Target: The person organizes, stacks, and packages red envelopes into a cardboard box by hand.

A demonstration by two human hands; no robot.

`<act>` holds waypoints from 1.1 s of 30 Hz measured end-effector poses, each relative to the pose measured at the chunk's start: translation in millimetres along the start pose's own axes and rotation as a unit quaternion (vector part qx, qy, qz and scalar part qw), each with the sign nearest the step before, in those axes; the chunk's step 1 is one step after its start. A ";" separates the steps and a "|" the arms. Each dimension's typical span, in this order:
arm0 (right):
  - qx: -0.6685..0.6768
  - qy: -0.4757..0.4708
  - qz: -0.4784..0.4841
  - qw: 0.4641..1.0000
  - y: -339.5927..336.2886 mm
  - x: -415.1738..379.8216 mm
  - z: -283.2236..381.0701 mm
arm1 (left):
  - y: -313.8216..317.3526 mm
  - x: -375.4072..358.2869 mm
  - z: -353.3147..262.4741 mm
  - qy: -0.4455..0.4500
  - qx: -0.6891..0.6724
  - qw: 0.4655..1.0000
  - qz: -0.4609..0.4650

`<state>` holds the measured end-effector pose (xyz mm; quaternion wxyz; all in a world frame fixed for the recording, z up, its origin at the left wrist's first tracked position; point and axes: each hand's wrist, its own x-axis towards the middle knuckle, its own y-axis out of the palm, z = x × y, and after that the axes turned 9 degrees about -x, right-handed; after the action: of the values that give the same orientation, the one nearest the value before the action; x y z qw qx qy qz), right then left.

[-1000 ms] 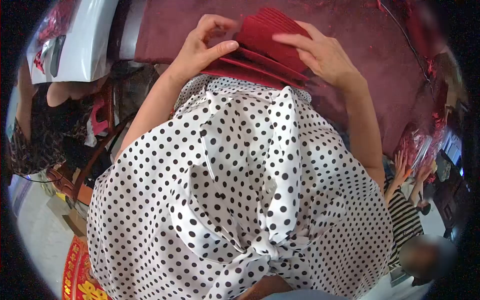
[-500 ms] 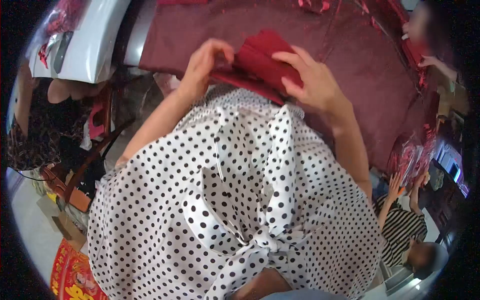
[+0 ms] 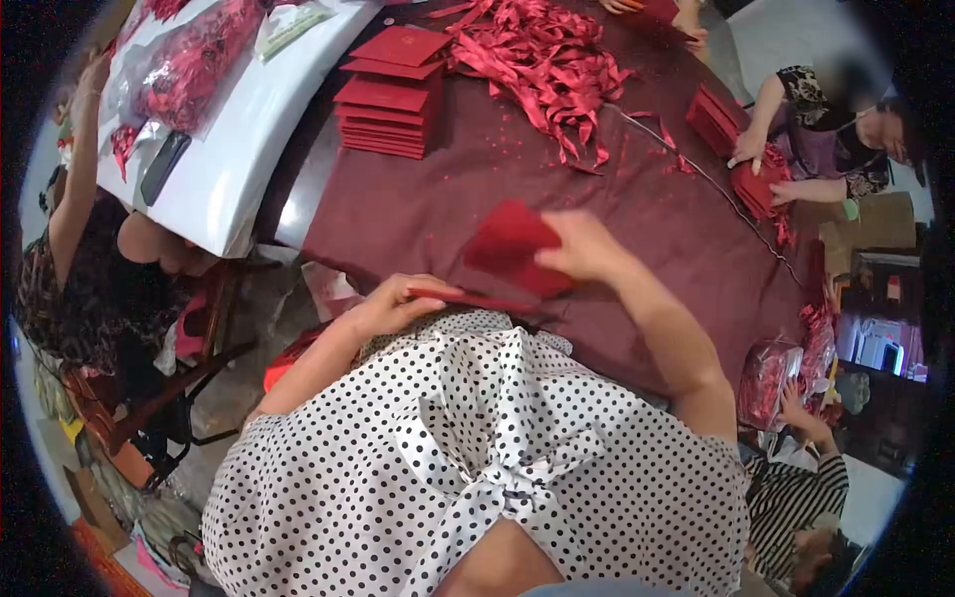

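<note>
My left hand (image 3: 390, 304) is closed on the end of a thin red booklet (image 3: 466, 297), seen nearly edge-on at the table's near side, right by the polka-dot blouse. Just above it, my right hand (image 3: 585, 247) grips another red booklet (image 3: 509, 241) by its right side. That booklet is tilted and smeared by motion, as are the fingers holding it. Farther back on the table stands a stack of red booklets (image 3: 383, 109) with gold marks on the top one.
A heap of red ribbons (image 3: 542, 65) lies beside the stack on the dark red tablecloth (image 3: 398, 214). At the left is a white table (image 3: 214, 149) with a plastic bag (image 3: 194, 80) and a phone (image 3: 164, 167). A co-worker's hands (image 3: 761, 164) handle red booklets at the right.
My hands were close together at the red booklets; now the right one holds a booklet apart above the left. The view has tilted up, bringing the stack and ribbons into sight.
</note>
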<state>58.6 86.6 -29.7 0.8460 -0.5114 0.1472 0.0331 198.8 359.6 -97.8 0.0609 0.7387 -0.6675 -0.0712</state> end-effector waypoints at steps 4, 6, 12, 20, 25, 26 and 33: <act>-0.160 0.094 -0.220 0.958 -42.5 40.5 -0.9 | -14.4 -13.3 -12.1 -0.107 -0.147 0.958 -0.221; -0.206 0.082 -0.339 0.914 -26.2 85.6 -22.0 | -17.7 -11.3 -5.4 -0.002 -0.249 0.923 -0.292; -0.293 0.161 -0.230 0.914 77.7 121.7 -53.4 | -0.5 -13.0 4.9 0.044 -0.075 0.936 -0.341; -0.209 0.075 -0.281 0.934 47.0 92.4 -77.7 | 10.2 -8.0 19.6 -0.073 -0.286 0.844 -0.448; -0.078 0.010 -0.424 0.902 40.7 61.2 -56.3 | -1.0 -8.2 22.0 -0.072 -0.327 0.828 -0.450; -0.040 -0.007 -0.420 0.907 41.6 54.8 -41.9 | 1.1 -6.8 11.9 -0.052 -0.336 0.823 -0.456; 0.527 -0.023 -0.080 0.846 114.8 77.9 20.7 | -3.7 -12.9 30.5 0.058 -0.356 0.762 -0.538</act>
<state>113.7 151.8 -140.9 0.9911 0.0020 0.0816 -0.1056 195.5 373.0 -128.2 0.3096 0.9044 -0.0827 -0.2816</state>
